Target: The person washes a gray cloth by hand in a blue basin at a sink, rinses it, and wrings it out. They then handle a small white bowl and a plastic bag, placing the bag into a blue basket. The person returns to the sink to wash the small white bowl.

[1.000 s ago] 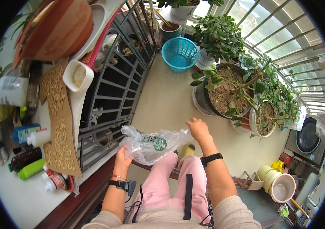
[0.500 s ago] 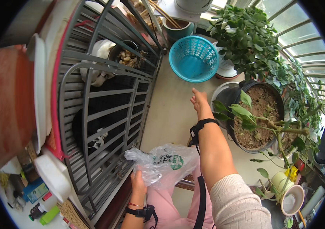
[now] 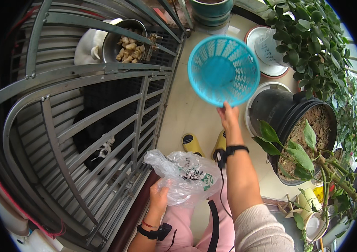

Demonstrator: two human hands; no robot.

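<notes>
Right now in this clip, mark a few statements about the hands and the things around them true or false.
1. The right hand holds the blue basket by its rim. True.
2. The left hand is empty. False: its grip is on a clear plastic bag.
3. A metal bowl with pale chunks sits inside the grey cage. True.
4. The black pot holds only water. False: it holds soil and a leafy plant.
5. The blue basket is full of soil. False: it looks empty.

1 head-worn fisheye view looks steeply down.
</notes>
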